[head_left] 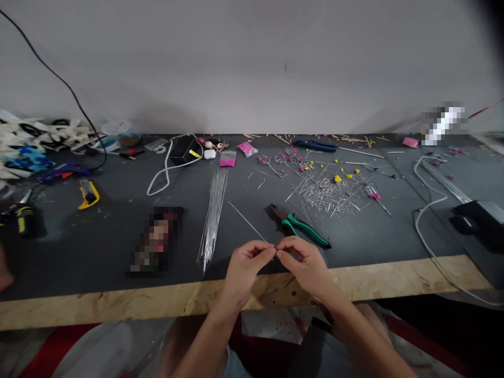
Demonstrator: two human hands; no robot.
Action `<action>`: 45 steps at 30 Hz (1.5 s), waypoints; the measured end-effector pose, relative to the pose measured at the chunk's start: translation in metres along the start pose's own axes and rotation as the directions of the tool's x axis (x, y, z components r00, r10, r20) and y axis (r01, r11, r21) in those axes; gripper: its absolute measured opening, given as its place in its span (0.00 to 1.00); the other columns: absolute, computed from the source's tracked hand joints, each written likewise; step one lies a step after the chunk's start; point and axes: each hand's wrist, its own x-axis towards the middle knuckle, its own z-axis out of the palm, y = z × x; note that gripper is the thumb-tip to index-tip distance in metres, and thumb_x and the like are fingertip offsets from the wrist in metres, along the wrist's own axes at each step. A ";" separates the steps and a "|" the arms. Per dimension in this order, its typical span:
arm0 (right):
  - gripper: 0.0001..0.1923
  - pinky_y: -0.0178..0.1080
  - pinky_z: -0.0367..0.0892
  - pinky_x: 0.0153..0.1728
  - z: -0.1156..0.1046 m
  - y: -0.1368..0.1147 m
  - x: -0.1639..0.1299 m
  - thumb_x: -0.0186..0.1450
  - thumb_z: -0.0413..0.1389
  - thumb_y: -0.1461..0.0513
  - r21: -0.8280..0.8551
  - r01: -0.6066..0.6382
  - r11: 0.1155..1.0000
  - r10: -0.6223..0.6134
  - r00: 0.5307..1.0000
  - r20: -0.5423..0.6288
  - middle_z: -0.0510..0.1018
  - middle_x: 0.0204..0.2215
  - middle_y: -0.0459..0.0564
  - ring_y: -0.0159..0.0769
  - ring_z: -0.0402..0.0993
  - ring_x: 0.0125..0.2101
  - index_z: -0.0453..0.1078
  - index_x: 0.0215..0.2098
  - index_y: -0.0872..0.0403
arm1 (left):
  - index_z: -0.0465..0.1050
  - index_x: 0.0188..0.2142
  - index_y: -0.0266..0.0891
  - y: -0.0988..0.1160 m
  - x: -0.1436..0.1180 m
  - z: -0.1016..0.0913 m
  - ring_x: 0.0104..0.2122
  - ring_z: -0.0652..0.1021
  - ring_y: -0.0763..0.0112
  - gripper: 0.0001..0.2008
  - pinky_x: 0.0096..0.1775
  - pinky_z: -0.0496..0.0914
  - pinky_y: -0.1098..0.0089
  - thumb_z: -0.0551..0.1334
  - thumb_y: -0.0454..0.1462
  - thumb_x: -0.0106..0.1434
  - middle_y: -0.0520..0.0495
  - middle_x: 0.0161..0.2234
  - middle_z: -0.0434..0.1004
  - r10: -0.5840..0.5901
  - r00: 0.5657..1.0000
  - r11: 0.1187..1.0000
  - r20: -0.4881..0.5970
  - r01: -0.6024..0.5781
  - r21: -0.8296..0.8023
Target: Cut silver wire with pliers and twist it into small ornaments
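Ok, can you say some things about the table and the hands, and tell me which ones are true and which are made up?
1. Both hands pinch one thin wire between their fingertips. True: the left hand and right hand meet on it.
2. The pliers have red handles. False: they are green.
3. A bundle of straight wires lies left of the hands. True.
4. The pliers are held in the right hand. False: they lie on the table.
5. The yellow utility knife lies far to the left. True.

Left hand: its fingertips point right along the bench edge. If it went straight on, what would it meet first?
The left hand would meet the right hand at once; their fingertips already pinch the thin wire together.
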 end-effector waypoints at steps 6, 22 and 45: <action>0.06 0.35 0.63 0.33 -0.003 0.000 0.001 0.61 0.52 0.63 -0.063 -0.077 0.995 0.078 0.997 0.006 0.74 0.26 0.44 0.33 0.69 0.29 0.69 0.28 0.52 | 0.76 0.30 0.39 0.007 -0.001 -0.002 0.30 0.75 0.74 0.05 0.35 0.69 0.74 0.66 0.38 0.54 0.51 0.28 0.77 0.111 0.993 0.985 -0.035 -0.105 0.138; 0.16 0.52 0.55 0.50 -0.054 0.053 0.018 0.53 0.61 0.56 -0.631 -0.068 0.773 0.087 0.996 -0.002 0.65 0.55 0.53 0.49 0.58 0.54 0.68 0.38 0.50 | 0.74 0.29 0.38 0.014 0.003 -0.027 0.27 0.76 0.73 0.06 0.35 0.72 0.72 0.66 0.38 0.54 0.50 0.27 0.77 0.195 0.956 0.977 -0.220 -0.171 0.127; 0.10 0.33 0.62 0.26 -0.030 0.002 -0.027 0.54 0.51 0.66 0.231 -0.506 0.831 0.399 0.832 0.387 0.71 0.23 0.42 0.33 0.71 0.25 0.70 0.34 0.52 | 0.72 0.31 0.36 0.024 0.003 -0.023 0.27 0.78 0.71 0.06 0.33 0.74 0.69 0.62 0.38 0.58 0.50 0.26 0.77 0.333 0.906 0.937 -0.261 -0.287 0.197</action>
